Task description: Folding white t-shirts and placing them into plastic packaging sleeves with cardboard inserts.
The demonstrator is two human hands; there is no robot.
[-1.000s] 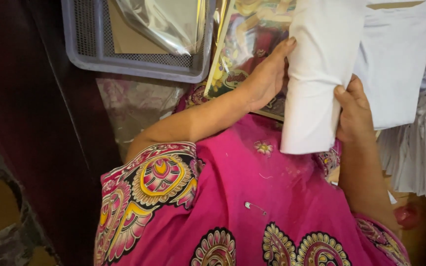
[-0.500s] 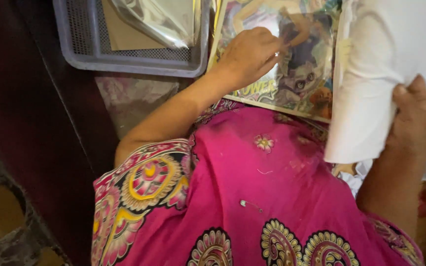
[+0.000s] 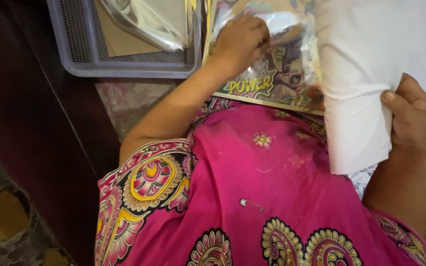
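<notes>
A dark reddish-brown tabletop (image 3: 35,123) runs down the left under soft, even light, beside a worn, patchy floor (image 3: 6,231) of grey and yellow, with a faded floral cloth (image 3: 129,98) spread further in.

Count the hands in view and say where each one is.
2. The left hand rests on the colourful plastic-wrapped picture sheet, beside the grey mesh tray. The right hand grips the edge of the white sheet at the right. No others show.
</notes>
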